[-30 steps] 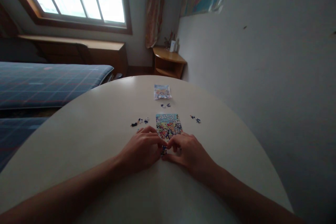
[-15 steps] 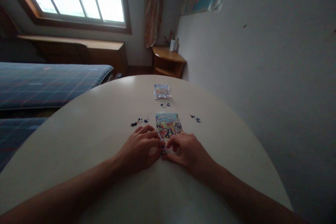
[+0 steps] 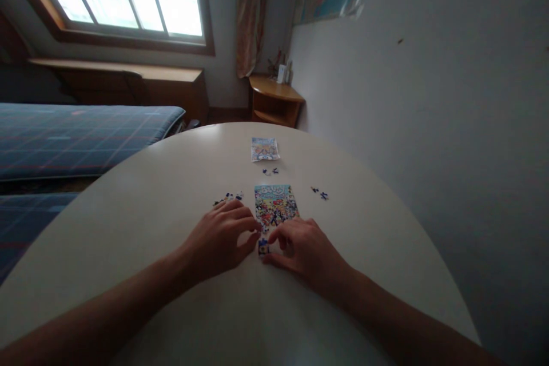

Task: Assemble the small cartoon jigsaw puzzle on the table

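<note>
A small colourful jigsaw puzzle (image 3: 275, 205) lies partly assembled on the round white table (image 3: 150, 200). My left hand (image 3: 221, 237) rests flat at the puzzle's lower left corner, fingers spread and touching its edge. My right hand (image 3: 302, 249) lies at the lower right, fingers curled over the bottom edge. A loose puzzle piece (image 3: 263, 248) sits between the two hands, touched by my fingertips. Whether either hand grips it I cannot tell.
Loose pieces lie left of the puzzle (image 3: 227, 198), above it (image 3: 270, 171) and to its right (image 3: 319, 193). A small printed packet (image 3: 264, 149) lies farther back. A bed (image 3: 77, 137) stands left, a wooden corner shelf (image 3: 274, 100) behind, a wall close on the right.
My left hand has slid a little to the left and opened its fingers, which uncovers the loose piece between the hands. My right hand has barely moved.
</note>
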The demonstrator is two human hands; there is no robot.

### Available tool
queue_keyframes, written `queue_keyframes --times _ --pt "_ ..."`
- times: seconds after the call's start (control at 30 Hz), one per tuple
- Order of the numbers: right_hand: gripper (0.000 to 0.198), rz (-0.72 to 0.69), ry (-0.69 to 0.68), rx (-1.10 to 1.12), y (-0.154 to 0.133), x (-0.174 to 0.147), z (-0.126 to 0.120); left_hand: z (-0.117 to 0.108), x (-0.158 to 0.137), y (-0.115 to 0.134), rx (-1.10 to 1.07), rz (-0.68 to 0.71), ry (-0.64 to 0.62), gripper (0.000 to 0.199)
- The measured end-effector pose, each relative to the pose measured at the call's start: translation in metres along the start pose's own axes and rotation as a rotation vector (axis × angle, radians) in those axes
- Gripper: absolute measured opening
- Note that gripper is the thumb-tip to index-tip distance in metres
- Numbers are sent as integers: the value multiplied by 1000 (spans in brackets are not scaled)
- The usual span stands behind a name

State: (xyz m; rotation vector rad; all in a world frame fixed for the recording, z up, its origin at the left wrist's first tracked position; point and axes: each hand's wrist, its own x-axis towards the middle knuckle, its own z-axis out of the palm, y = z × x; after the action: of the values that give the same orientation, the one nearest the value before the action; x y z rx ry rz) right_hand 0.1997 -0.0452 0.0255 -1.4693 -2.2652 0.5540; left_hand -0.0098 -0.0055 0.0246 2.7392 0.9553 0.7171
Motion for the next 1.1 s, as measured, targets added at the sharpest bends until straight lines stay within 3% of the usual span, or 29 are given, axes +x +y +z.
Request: queue_keyframes --times 0.13,0.3,0.6,1.1 --pt "24 -21 -11 -32 0 1 0 -7 2 -19 -32 28 24 25" --pt "23 -47 -15 -36 2 1 0 3 0 -38 -58 85 -43 48" --pt "22 -7 -24 11 3 1 1 11 -2 -41 -55 123 -123 50" --pt "26 2 44 6 0 2 3 13 -1 -43 -93 113 -107 47"
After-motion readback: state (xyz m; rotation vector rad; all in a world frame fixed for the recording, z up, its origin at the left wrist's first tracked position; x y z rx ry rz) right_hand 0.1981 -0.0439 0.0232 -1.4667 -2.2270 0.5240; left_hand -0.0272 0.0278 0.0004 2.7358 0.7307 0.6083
